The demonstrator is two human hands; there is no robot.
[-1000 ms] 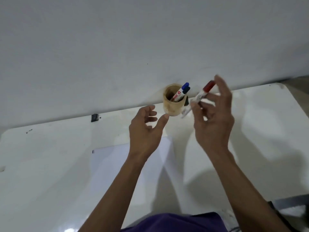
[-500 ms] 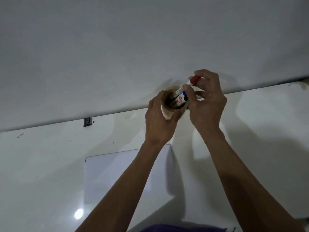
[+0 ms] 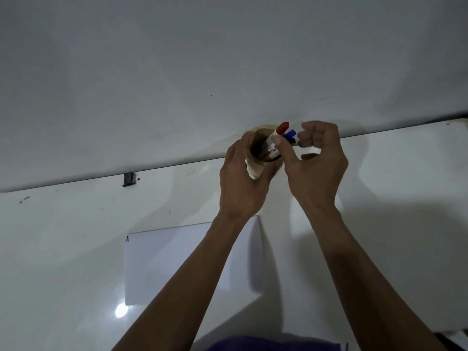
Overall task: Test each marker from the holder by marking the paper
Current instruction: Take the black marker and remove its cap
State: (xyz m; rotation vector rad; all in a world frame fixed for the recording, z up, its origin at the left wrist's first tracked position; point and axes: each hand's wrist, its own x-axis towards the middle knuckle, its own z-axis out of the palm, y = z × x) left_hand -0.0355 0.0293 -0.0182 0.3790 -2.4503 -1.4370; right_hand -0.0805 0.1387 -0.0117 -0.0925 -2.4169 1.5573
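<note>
The white label on the barrel of the red-capped marker [image 3: 274,141] standing in the holder [image 3: 255,168] carries red and dark printing, but it is too blurred and small to read; nothing else bears text.

Tan round holder [image 3: 254,171] at table's far edge, red-capped marker [image 3: 281,128] and blue-capped marker [image 3: 290,134] leaning inside, white paper [image 3: 162,262] nearer

Left hand [image 3: 241,178] wraps tan holder [image 3: 255,166]; right hand [image 3: 316,163] beside red-capped marker [image 3: 278,135] and blue-capped marker [image 3: 290,134] inside; paper [image 3: 162,259] on white table [image 3: 63,249].
</note>
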